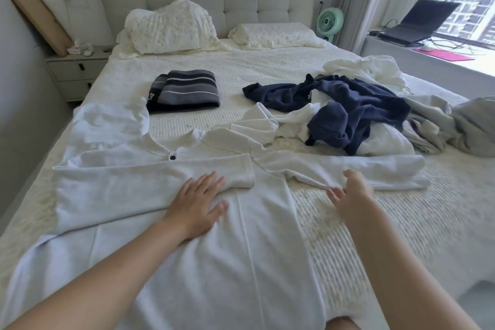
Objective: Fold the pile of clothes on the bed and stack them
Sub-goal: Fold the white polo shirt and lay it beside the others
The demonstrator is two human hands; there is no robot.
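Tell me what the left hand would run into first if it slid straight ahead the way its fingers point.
The left hand lies flat on the white shirt, fingers aimed up-right. It would probably first meet the folded-over sleeve edge at its fingertips; depth is hard to judge.

Matt white cloth shirt, ribbed bedspread

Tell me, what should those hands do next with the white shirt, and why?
Probably fold the right sleeve inward. The left sleeve already lies across the white shirt, pressed flat by the left hand, while the right hand is at the outstretched sleeve's lower edge.
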